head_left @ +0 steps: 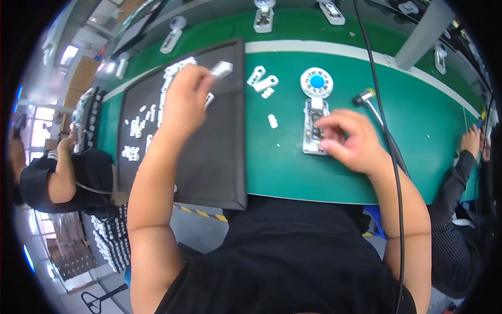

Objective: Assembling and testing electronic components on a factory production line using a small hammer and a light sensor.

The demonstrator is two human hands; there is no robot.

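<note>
On the green bench lies a small handheld fan with a round white head and a blue centre (pixel 317 81). Its clear-edged handle housing (pixel 308 131) is uncovered, with dark and metallic parts inside. My right hand (pixel 355 141) rests on the housing's right side, thumb and curled fingers gripping around it; the palm side is partly hidden. My left hand (pixel 184 99) is raised over the dark tray (pixel 217 157), fingertips pinched at a white plastic piece (pixel 222 69). More white pieces (pixel 138 127) lie in the tray, some hidden behind my left hand and forearm.
White covers (pixel 265 82) and a small white part (pixel 273 121) lie left of the fan. A hammer (pixel 368 99) and a hanging black cable (pixel 384 115) are at the right. Other fans (pixel 264 21) line the far belt. Co-workers sit at both sides.
</note>
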